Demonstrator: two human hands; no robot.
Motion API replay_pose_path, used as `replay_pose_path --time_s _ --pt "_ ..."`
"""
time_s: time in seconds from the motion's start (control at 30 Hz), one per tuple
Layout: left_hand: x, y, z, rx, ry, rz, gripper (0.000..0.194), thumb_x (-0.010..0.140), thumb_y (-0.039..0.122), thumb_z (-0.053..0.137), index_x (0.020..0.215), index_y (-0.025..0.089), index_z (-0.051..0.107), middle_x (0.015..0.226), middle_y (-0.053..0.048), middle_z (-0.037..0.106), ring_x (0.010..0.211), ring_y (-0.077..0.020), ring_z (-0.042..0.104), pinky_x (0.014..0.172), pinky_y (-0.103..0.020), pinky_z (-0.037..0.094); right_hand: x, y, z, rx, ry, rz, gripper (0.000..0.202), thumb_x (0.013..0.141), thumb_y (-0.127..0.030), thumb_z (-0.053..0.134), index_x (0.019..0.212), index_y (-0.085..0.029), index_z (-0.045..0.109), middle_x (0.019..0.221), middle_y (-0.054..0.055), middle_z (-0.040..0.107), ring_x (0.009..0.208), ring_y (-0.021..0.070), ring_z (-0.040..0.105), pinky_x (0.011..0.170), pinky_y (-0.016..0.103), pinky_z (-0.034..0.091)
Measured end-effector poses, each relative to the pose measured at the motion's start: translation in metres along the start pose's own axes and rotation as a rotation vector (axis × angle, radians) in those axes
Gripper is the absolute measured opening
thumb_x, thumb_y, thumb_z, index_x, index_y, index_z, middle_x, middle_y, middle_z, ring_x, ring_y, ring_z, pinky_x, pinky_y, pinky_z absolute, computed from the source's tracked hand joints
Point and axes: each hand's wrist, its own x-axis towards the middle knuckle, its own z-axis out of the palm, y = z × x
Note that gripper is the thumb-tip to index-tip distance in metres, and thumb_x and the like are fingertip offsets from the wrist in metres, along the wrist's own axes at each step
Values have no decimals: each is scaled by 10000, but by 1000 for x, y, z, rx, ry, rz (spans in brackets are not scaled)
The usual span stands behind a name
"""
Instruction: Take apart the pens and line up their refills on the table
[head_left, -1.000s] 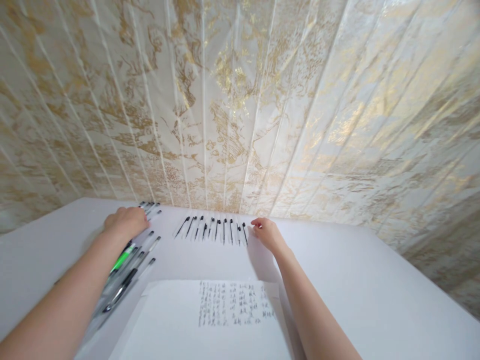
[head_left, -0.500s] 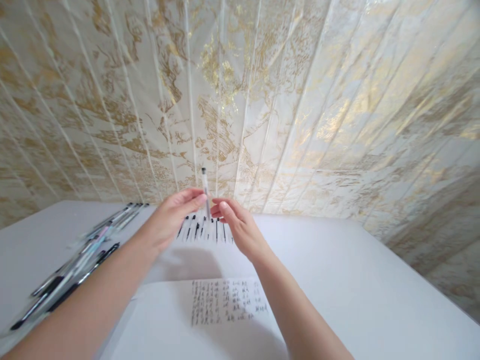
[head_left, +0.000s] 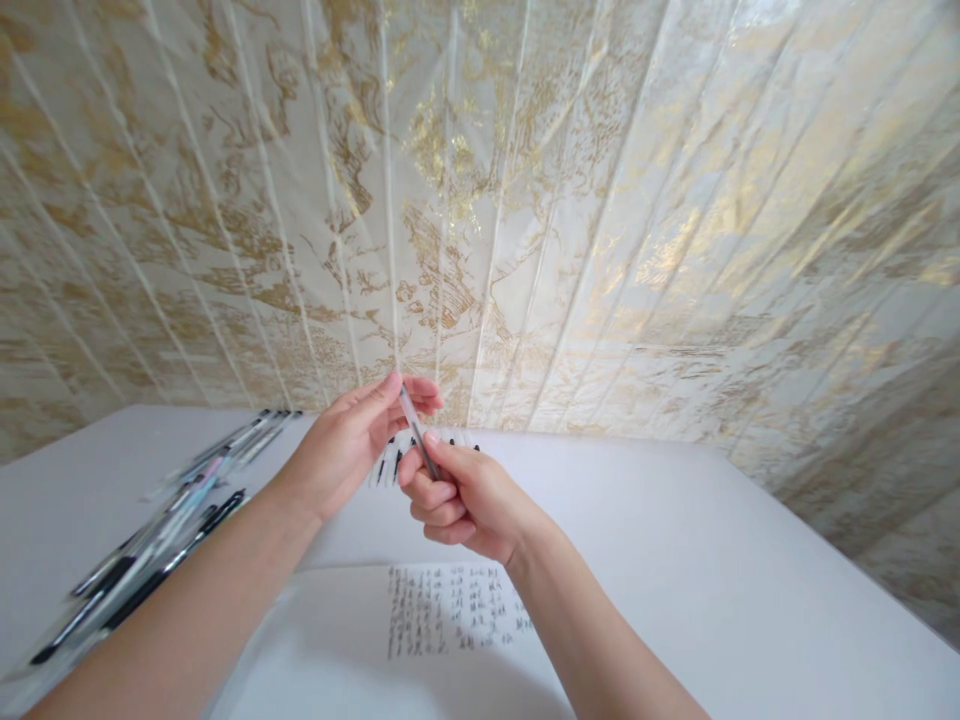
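A clear pen with a dark end slants between my two hands above the table. My right hand is closed around its lower part, thumb on top. The thumb and fingers of my left hand pinch its upper tip. Beyond and below the hands, several clear pens with black caps lie in a row, partly hidden by my fingers. Nearer to me lies an open sheet of paper with dark handwriting on its right part.
Many pens and markers lie in a long spread on the left of the white table, partly behind my left forearm. A gold-patterned white curtain or cloth rises behind the table's far edge.
The pen has come down and tilted. My right hand, apart from it or barely touching before, has closed round its lower part. My left hand has shifted to the pen's upper tip.
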Motion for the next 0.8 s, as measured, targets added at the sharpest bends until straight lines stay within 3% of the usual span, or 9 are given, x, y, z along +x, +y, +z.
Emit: replay_pose_path --time_s 0.2,0.33,0.4,0.5,0.63,0.8 --pt "0 3 -3 106 86 62 231 778 387 621 720 191 727 778 -27 688 850 -169 593 820 -268 426 4 6 5 -242 226 -99 379 866 -512 477 679 -184 513 480 -109 176 415 58 78 375 192 73" --pt "1 -3 -3 93 165 51 215 754 384 649 692 193 723 786 -25 697 848 -163 582 809 -273 405 8 10 -1 -714 538 -353 342 863 -462 510 682 -177 564 513 -68 376 443 61 321 441 200 246" --pt "1 -5 -2 76 189 36 197 742 385 666 697 203 726 806 -18 700 831 -150 576 804 -266 396 6 7 -5 -840 610 -437 310 847 -431 549 665 -180 562 529 -60 424 472 71 396 488 212 301" --pt "2 -4 -1 60 200 30 206 729 401 679 693 203 721 806 -12 696 815 -140 571 787 -255 396 1 -1 -8 -744 548 -383 317 819 -464 575 685 -177 587 514 -67 415 444 71 400 481 220 310" --pt "2 0 -2 1 200 6 218 727 413 680 715 197 706 815 -2 686 777 -126 556 744 -245 402 -6 -10 -11 -516 355 -185 487 871 -559 419 668 -152 594 515 -51 412 419 67 366 442 226 244" --pt "5 2 -4 -18 206 17 205 739 399 676 762 197 705 844 -3 692 783 -120 557 723 -230 406 -4 -10 -13 -362 385 -171 418 811 -527 543 606 -172 463 529 -83 308 448 52 240 452 208 221"
